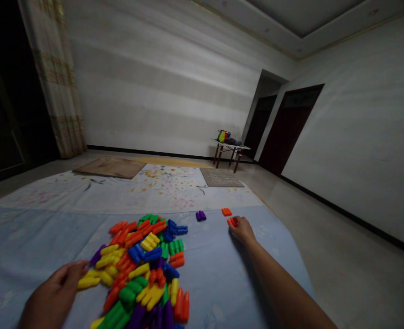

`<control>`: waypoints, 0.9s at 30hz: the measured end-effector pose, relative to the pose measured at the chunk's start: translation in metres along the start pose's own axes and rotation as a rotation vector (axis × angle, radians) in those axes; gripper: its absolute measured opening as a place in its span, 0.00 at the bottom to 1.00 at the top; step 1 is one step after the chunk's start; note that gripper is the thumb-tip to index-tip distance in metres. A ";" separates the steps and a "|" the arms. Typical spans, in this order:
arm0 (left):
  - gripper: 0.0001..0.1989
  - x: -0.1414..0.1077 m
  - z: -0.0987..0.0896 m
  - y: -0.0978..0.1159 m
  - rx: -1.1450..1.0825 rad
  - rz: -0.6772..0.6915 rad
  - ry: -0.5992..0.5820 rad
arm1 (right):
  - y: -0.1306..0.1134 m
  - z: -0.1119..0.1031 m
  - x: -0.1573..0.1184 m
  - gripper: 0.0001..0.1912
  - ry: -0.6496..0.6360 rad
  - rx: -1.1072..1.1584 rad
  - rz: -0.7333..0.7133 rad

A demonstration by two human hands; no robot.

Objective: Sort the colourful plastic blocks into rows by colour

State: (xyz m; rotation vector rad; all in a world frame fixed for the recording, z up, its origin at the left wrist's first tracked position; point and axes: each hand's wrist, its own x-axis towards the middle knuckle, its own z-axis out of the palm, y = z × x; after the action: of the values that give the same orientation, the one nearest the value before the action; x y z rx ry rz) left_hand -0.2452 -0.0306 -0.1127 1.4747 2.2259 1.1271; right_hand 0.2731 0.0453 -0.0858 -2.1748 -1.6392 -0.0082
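On the blue part of the cloth, my right hand is closed around an orange plastic building block. Just beyond it lies another orange block, and a purple block is to its left. A heap of ribbed, finger-shaped blocks in orange, yellow, green, blue and purple spreads over the cloth in the middle. At the heap's left edge is my left hand, slightly blurred, its fingers pinched at the near end of a tilted purple block. Yellow blocks lie beside those fingertips.
The floral cloth covers a wide low surface. A brown mat and a patterned grey mat lie at its far edge. Farther back, a small table holds a colourful bag. Tiled floor runs along the right.
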 end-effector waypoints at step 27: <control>0.19 -0.016 -0.021 0.037 -0.110 -0.056 -0.090 | -0.027 -0.010 -0.038 0.23 0.127 0.062 0.009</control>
State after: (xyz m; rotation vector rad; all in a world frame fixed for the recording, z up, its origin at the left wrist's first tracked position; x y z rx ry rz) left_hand -0.2242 -0.0472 -0.0756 1.3822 2.0965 1.1232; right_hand 0.2396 0.0130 -0.0773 -2.0902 -1.5395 -0.0906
